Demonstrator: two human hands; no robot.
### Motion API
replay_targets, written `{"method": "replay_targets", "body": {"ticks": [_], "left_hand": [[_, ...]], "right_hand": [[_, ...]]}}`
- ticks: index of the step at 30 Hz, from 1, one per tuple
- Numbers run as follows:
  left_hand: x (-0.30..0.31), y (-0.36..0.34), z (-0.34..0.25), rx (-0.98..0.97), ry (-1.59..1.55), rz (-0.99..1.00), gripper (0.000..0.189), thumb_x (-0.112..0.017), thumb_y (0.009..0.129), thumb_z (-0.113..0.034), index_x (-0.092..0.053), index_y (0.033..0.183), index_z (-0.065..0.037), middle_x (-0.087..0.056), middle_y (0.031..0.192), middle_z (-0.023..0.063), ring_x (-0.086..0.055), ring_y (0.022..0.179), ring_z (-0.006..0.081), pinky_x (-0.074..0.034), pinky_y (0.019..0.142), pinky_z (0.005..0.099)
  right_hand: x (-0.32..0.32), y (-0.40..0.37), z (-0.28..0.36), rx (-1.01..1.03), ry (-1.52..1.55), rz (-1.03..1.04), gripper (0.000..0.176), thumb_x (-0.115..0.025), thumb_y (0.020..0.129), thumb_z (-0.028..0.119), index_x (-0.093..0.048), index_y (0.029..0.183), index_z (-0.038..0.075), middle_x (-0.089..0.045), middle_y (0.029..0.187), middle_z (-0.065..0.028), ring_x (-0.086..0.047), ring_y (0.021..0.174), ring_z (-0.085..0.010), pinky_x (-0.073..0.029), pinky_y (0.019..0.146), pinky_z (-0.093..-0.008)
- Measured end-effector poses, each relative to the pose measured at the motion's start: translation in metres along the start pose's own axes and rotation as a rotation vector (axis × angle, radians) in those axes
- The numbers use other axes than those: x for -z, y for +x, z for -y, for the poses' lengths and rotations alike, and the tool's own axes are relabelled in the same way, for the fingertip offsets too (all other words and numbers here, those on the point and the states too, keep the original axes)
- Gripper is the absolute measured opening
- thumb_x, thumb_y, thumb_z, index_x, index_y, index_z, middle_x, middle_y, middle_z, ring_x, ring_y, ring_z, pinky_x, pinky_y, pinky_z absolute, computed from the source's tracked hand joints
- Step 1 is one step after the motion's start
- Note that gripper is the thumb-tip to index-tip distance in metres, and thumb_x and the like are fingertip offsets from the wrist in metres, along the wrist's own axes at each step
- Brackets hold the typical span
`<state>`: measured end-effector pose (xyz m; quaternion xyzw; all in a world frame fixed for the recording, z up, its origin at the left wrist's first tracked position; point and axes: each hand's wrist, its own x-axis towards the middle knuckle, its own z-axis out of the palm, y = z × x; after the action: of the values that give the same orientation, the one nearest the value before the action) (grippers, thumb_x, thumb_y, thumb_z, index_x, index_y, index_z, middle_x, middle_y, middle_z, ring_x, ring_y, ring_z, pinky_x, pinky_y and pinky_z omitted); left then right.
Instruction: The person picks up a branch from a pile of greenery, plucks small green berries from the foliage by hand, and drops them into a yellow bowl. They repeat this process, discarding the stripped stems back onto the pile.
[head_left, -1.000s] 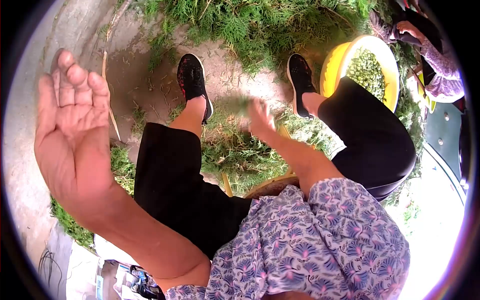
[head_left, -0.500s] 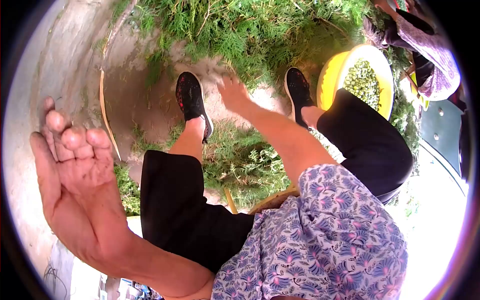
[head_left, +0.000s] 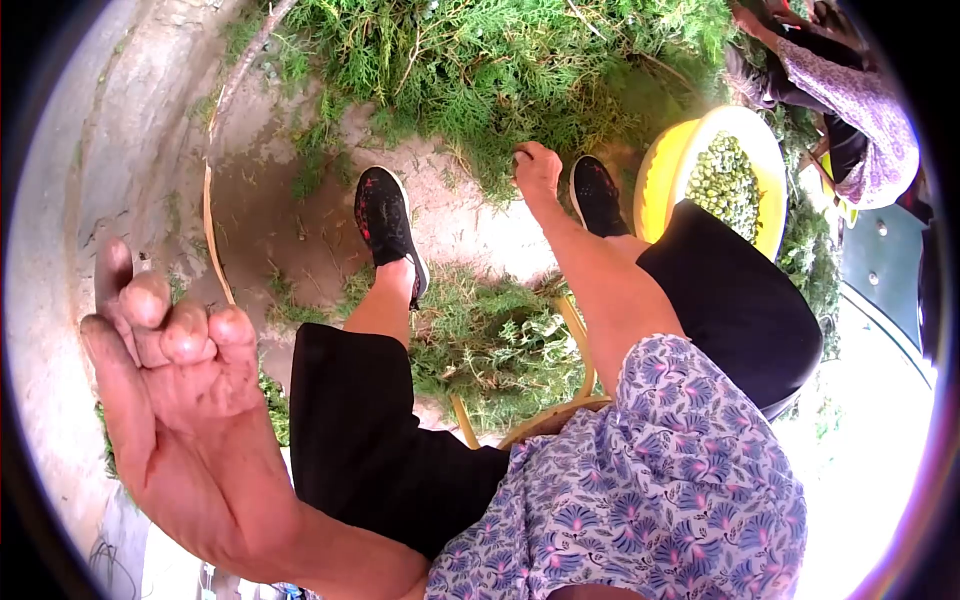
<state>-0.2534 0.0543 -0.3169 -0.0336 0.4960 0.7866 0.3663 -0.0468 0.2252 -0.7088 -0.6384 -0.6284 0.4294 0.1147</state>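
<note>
My left hand (head_left: 190, 410) is raised at the left, palm up. Its fingers bend loosely with the thumb apart, and nothing lies in the palm. My right hand (head_left: 539, 170) reaches down to the near edge of a heap of green conifer-like branches (head_left: 500, 80), its fingers curled in. What they pinch, if anything, is too small to make out. Beside my right shoe (head_left: 600, 195) stands a yellow tub (head_left: 660, 175) holding many small green cones or berries (head_left: 722, 185).
More cut greenery (head_left: 490, 345) lies under my seat, between the yellow chair legs (head_left: 577, 335). A long thin stick (head_left: 212, 225) rests on the ground near my left shoe (head_left: 381, 210). At the upper right another person (head_left: 850, 100) sits close to the heap.
My right hand has swung right from the bare ground between my shoes to the heap's edge, and its spread fingers have curled. My left hand sits slightly lower and further right.
</note>
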Motion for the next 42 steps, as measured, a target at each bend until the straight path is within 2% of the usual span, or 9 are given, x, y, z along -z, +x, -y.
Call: {"method": "replay_targets", "body": {"ticks": [2,8,12,17,20,31,38,41,42], "left_hand": [[0.000,0.001,0.002,0.012,-0.034,0.086,0.037,-0.039,0.095,-0.015,-0.032,0.126,0.004,-0.044,0.091,0.0044,-0.041,0.074,0.0145,-0.037,0.078,0.0324],[-0.009,-0.001,0.006,0.005,0.008,0.093,0.035,-0.035,0.096,-0.014,-0.031,0.125,0.005,-0.044,0.090,0.0066,-0.042,0.075,0.0161,-0.037,0.077,0.0339],[-0.011,0.000,0.006,0.028,0.028,0.107,0.035,-0.034,0.097,-0.015,-0.030,0.125,0.005,-0.045,0.090,0.0071,-0.042,0.075,0.0162,-0.037,0.077,0.0341],[-0.011,-0.001,0.006,0.015,0.030,0.132,0.035,-0.036,0.096,-0.014,-0.032,0.125,0.004,-0.044,0.089,0.0062,-0.042,0.075,0.0157,-0.037,0.079,0.0333],[-0.008,0.000,0.009,0.033,-0.048,0.187,0.035,-0.039,0.095,-0.014,-0.033,0.124,0.003,-0.045,0.091,0.0053,-0.042,0.075,0.0142,-0.038,0.079,0.0318],[-0.024,0.005,0.025,0.092,-0.022,0.127,0.030,-0.049,0.091,-0.016,-0.049,0.115,0.003,-0.060,0.093,0.0062,-0.054,0.074,0.0123,-0.046,0.075,0.0288],[-0.045,0.005,0.054,-0.617,1.047,0.432,0.031,-0.052,0.082,0.003,-0.056,0.112,-0.003,-0.056,0.115,0.0107,-0.056,0.100,0.0218,-0.046,0.083,0.0304],[-0.054,0.002,0.054,-0.688,1.537,0.482,0.045,-0.056,0.076,0.001,-0.049,0.120,-0.005,-0.051,0.118,0.0195,-0.052,0.107,0.0300,-0.041,0.089,0.0357],[-0.053,0.005,0.061,-0.815,1.505,0.446,0.026,-0.060,0.076,-0.003,-0.056,0.101,0.000,-0.056,0.098,0.0197,-0.057,0.086,0.0289,-0.044,0.075,0.0352]], "right_hand": [[-0.005,0.003,-0.006,-0.178,0.059,0.084,0.012,-0.059,0.079,0.009,-0.063,0.089,0.004,-0.063,0.088,-0.0177,-0.062,0.080,-0.0273,-0.048,0.066,-0.0364],[-0.026,-0.013,0.014,0.009,-0.520,0.088,0.026,-0.065,0.076,0.020,-0.057,0.099,0.011,-0.062,0.091,-0.0140,-0.060,0.086,-0.0303,-0.047,0.071,-0.0407],[-0.038,-0.008,0.013,-0.020,-0.532,0.103,0.029,-0.069,0.070,0.021,-0.058,0.094,0.010,-0.061,0.099,-0.0110,-0.058,0.090,-0.0312,-0.047,0.071,-0.0412],[-0.026,-0.030,0.004,0.170,0.055,0.024,0.021,-0.070,0.065,0.007,-0.059,0.081,-0.001,-0.058,0.068,-0.0073,-0.054,0.061,-0.0137,-0.045,0.055,-0.0279],[0.001,-0.054,0.037,-0.178,0.606,0.223,0.015,-0.066,0.071,0.004,-0.059,0.083,-0.003,-0.058,0.068,-0.0058,-0.053,0.058,-0.0120,-0.043,0.051,-0.0257],[0.059,-0.070,0.084,-0.250,1.087,0.428,0.019,-0.059,0.082,0.004,-0.056,0.099,-0.001,-0.058,0.077,-0.0042,-0.057,0.061,-0.0145,-0.046,0.053,-0.0276],[0.115,-0.106,0.165,0.020,1.001,0.630,0.017,-0.058,0.083,0.005,-0.058,0.099,0.000,-0.059,0.076,-0.0034,-0.057,0.063,-0.0113,-0.049,0.058,-0.0249],[0.144,-0.127,0.202,0.289,0.800,0.761,0.020,-0.061,0.082,0.007,-0.058,0.100,-0.001,-0.060,0.085,-0.0041,-0.055,0.068,-0.0104,-0.048,0.063,-0.0248],[0.152,-0.136,0.214,0.309,0.789,0.760,0.016,-0.058,0.082,0.001,-0.060,0.098,0.002,-0.060,0.078,-0.0015,-0.055,0.064,-0.0073,-0.047,0.060,-0.0211]]}}
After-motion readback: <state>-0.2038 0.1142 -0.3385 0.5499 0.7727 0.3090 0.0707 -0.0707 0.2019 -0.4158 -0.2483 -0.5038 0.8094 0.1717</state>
